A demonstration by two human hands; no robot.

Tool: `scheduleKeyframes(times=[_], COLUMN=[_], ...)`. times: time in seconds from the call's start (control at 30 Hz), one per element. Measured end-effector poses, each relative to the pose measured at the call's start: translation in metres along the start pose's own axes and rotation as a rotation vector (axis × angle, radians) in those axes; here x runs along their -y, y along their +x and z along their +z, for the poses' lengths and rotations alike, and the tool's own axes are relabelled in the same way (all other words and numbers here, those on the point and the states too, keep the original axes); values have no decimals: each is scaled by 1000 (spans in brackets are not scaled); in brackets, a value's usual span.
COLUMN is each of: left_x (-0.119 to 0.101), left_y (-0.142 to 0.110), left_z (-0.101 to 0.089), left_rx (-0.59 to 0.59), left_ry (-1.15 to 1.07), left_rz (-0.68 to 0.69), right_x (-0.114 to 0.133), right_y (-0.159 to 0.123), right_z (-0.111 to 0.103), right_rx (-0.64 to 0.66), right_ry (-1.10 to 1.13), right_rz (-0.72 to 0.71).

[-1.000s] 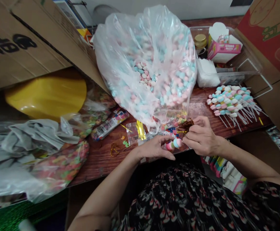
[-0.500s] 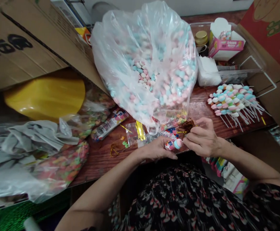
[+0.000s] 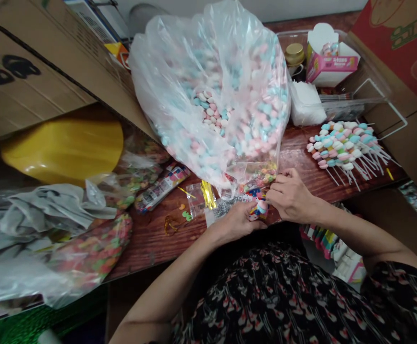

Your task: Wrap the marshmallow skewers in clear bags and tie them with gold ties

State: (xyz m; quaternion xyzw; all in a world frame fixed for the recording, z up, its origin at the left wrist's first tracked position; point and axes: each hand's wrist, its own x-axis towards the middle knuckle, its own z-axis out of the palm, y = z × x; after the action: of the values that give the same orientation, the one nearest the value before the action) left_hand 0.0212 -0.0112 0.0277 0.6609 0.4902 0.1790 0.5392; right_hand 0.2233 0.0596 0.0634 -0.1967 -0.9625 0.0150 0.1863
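Note:
My left hand [image 3: 237, 219] is closed around a small printed wrapper with pink and blue marshmallow candy [image 3: 262, 207] showing at its end. Close on its right, my right hand [image 3: 291, 197] has its fingers pinched together beside the wrapped candy; whatever is between them is hidden. Printed plastic wrappers [image 3: 226, 206] lie flat under and behind my left hand. A bundle of gold twist ties [image 3: 208, 195] rests on the table left of them. Behind both hands stands a big clear bag [image 3: 180, 95] full of pastel marshmallows.
Marshmallow sticks [image 3: 345, 145] are heaped at the right. Behind them a clear plastic bin [image 3: 371, 95] holds a pink box [image 3: 332, 69] and a gold-lidded jar [image 3: 295, 55]. Bags of colourful candy [image 3: 101, 248] and a cardboard box [image 3: 32, 95] occupy the left. More wrappers [image 3: 163, 188] lie mid-left.
The brown-gold tangle at my right fingers is no longer visible. My right hand has shifted slightly left and up, and the wrapped candy has turned in my left hand.

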Motion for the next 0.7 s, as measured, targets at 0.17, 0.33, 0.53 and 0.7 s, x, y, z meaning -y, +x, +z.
scheduleKeyframes(times=[0.17, 0.33, 0.53, 0.7], left_x=[1, 5, 3, -1], left_y=[-1, -4, -2, -1], left_z=[-8, -8, -1, -4], left_rx=[219, 450, 492, 482], left_ry=[-111, -326, -353, -234], left_rz=[9, -87, -88, -96], right_x=[-9, -8, -4, -9], right_y=[6, 11, 12, 17], right_z=[-2, -7, -19, -34], right_rx=[53, 37, 23, 69], right_ry=[63, 96, 88, 62], right_rz=[-160, -237, -287, -279])
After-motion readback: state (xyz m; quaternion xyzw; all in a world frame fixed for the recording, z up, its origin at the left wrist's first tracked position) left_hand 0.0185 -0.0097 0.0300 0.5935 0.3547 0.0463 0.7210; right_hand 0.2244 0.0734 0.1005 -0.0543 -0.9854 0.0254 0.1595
